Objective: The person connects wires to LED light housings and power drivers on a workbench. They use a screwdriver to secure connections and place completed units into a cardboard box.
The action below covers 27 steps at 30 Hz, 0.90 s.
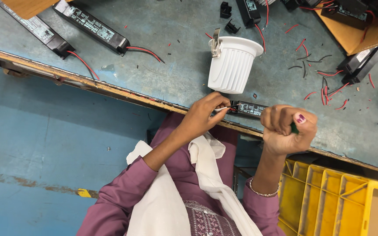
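A small black driver box [249,109] with a pale label lies on the grey-blue workbench [171,83], close to the near edge and between the two hands. Thin white and red wires [225,108] run out of its left end.

The left hand [203,117] pinches these wires between thumb and fingertips, right at the end of the box. The right hand [287,130] is clenched in a fist around a green-handled tool [294,128]; only a small part of the handle shows past the fingers, and the tip of the tool is hidden. This fist sits just beside the right end of the box.

Directly behind the box stands a white ribbed lamp housing [232,65], set on the bench with its wide flange uppermost and a metal spring clip [216,43] on its left side. It is near the box but not touching it.

Further out, two long black driver units [92,27] with red leads lie at the far left of the bench. More black units [358,63] lie at the far right, one of them on a brown board [355,37]. Short red and black wire offcuts [324,87] are scattered across the right part of the surface.

Below the bench edge, at the person's right, stands a yellow plastic crate [329,196] with dividers. The person wears a purple garment with a white scarf [206,175], and a bracelet [262,191] on the right wrist.
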Tool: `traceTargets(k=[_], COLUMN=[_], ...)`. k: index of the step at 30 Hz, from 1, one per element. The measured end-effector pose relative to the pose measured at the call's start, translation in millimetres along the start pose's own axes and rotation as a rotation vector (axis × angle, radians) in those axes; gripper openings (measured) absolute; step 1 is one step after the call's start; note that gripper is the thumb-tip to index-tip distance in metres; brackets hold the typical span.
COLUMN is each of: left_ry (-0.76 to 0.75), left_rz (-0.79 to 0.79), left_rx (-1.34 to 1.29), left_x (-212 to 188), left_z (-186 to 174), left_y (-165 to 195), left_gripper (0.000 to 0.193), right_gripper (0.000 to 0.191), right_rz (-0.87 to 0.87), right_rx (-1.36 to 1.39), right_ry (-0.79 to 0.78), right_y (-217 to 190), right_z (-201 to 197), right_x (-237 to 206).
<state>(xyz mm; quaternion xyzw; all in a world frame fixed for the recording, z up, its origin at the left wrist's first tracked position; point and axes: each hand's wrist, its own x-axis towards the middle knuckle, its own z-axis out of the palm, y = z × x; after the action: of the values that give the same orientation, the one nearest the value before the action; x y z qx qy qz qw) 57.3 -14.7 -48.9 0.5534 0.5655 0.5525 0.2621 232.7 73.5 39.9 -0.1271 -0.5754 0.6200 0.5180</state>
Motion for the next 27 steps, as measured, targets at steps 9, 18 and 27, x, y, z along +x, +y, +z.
traceTargets(k=[9,18,27], left_ry=[0.028,0.045,0.055], left_rz=[0.053,0.053,0.037], left_rx=[0.065,0.130,0.175], left_x=[0,-2,-3], left_z=[4,12,14], left_y=[-1,0,5], left_gripper=[0.016,0.014,0.012], right_gripper=[0.043,0.044,0.044], right_rz=[0.017,0.026,0.025], right_rx=[0.042,0.032,0.107], right_ry=[-0.009,-0.020,0.017], right_y=[2,1,-2], right_z=[-7,-8,-12], right_x=[1,2,-4])
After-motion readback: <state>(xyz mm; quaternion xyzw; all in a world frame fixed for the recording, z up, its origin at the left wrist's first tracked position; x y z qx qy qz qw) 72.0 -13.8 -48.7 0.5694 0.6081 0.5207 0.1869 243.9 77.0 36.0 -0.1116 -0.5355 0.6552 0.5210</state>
